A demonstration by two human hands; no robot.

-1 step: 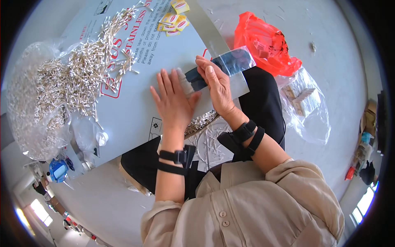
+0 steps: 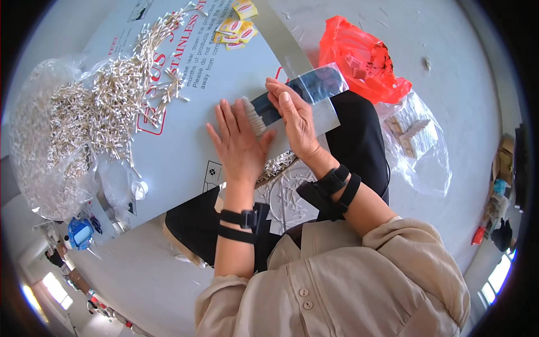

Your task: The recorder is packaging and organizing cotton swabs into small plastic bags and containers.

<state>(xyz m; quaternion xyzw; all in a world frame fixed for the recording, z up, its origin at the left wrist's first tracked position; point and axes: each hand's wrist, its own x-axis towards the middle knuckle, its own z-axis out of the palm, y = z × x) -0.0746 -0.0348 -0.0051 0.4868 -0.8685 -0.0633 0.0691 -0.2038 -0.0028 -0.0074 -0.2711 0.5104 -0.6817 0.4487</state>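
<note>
A flat bundle of cotton swabs (image 2: 254, 119) sticks its white tips out of the open end of a clear and dark-blue plastic packet (image 2: 314, 84) on the sheet-covered table. My left hand (image 2: 240, 145) lies against those tips, its fingers stretched out and the thumb apart. Over the middle of the packet, my right hand (image 2: 295, 115) grips it with bent fingers, the thumb raised; what the palm covers is hidden. To the left, a large heap of loose cotton swabs (image 2: 115, 84) spills from a clear bag (image 2: 33, 163).
Small yellow cards (image 2: 238, 32) lie at the table's far edge. On the floor to the right are a red plastic bag (image 2: 359, 56) and a clear bag of packed swabs (image 2: 415, 132). Below the table edge, loose swabs (image 2: 286, 196) fill a container between my legs.
My left hand has shifted slightly right along the swab tips, and its wrist has moved a little. The row of tips shows more sharply. My right hand stays almost still on the packet.
</note>
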